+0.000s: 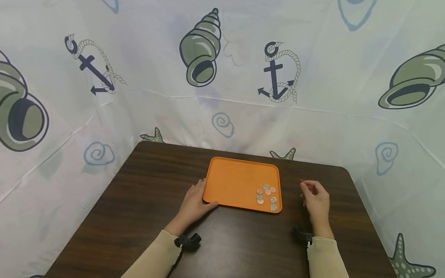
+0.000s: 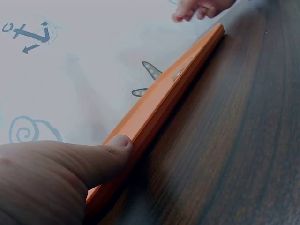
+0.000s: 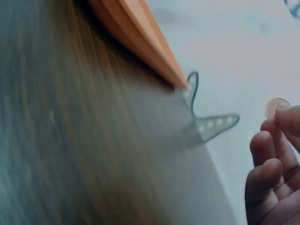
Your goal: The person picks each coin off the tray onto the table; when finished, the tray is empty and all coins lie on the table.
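L hand point(image 2: 56, 173) at btm L, thumb tip on rim of orange tray point(image 2: 161, 101), seen approx. edge-on, running diag. to upper R on dark wood table point(image 2: 234, 126). Coin bits point(image 2: 180, 71) peek inside, too small to count. R hand point(image 2: 205, 8) partly in at top, nr tray's far end. White cloth point(image 2: 93, 47) bkgd w/ anchor point(image 2: 32, 33), starfish point(image 2: 151, 70) & spiral shell point(image 2: 28, 130) prints.

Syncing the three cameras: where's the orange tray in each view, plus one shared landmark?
Head: orange tray below and slightly right of centre.
Left wrist: orange tray runs diagonally, lower left to upper right.
Right wrist: orange tray left of centre, cut by top edge.
Shared landmark: right hand.
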`<action>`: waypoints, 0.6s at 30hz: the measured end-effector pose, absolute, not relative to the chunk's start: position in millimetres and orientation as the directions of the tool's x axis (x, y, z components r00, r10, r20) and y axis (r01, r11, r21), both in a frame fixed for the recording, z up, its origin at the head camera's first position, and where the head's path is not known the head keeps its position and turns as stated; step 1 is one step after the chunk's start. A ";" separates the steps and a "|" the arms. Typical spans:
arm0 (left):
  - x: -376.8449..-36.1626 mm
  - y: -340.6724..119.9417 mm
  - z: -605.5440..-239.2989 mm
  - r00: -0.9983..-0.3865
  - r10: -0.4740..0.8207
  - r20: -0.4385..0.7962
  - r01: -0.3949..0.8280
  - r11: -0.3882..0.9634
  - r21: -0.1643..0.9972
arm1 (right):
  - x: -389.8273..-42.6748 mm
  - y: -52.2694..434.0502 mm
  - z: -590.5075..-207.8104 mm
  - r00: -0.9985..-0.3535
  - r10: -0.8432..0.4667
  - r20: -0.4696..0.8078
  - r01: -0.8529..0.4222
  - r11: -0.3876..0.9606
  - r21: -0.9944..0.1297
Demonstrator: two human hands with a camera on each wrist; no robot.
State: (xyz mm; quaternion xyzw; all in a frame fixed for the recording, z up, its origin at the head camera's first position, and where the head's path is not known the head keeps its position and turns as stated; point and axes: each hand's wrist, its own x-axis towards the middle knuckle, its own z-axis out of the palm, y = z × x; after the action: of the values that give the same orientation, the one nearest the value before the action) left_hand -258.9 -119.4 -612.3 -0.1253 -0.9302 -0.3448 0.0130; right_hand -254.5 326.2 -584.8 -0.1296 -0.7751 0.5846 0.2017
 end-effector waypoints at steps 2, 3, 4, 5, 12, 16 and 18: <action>-258.8 -119.3 -611.5 -0.970 0.223 0.097 0.233 0.738 0.633 | -254.3 332.0 -588.4 -0.890 0.446 0.100 0.009 0.237 -0.972; -258.6 -119.3 -611.0 -0.971 0.222 0.093 0.230 0.742 0.630 | -254.1 334.3 -590.1 -0.890 0.450 0.076 0.032 0.227 -0.973; -258.5 -119.3 -610.8 -0.972 0.221 0.086 0.225 0.744 0.630 | -253.9 336.3 -591.7 -0.890 0.453 0.056 0.052 0.224 -0.973; -258.3 -119.3 -610.7 -0.972 0.219 0.081 0.220 0.746 0.629 | -254.0 338.3 -593.3 -0.890 0.453 0.045 0.066 0.226 -0.972; -258.3 -118.4 -611.2 -0.968 0.220 0.121 0.245 0.727 0.642 | -256.5 346.9 -600.8 -0.916 0.401 0.031 0.156 0.425 -0.892; -258.5 -117.8 -609.4 -0.969 0.218 0.113 0.240 0.738 0.631 | -258.5 347.5 -601.3 -0.930 0.367 0.034 0.182 0.537 -0.823; -258.2 -117.6 -609.2 -0.970 0.218 0.108 0.237 0.743 0.626 | -258.4 347.4 -601.1 -0.935 0.354 0.035 0.187 0.574 -0.797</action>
State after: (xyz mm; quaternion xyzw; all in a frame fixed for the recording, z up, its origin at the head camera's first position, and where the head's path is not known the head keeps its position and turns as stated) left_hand -258.2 -117.6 -609.2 -0.1217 -0.9335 -0.3369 0.0141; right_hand -258.4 347.4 -601.1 -0.1534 -0.8819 0.4354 0.0954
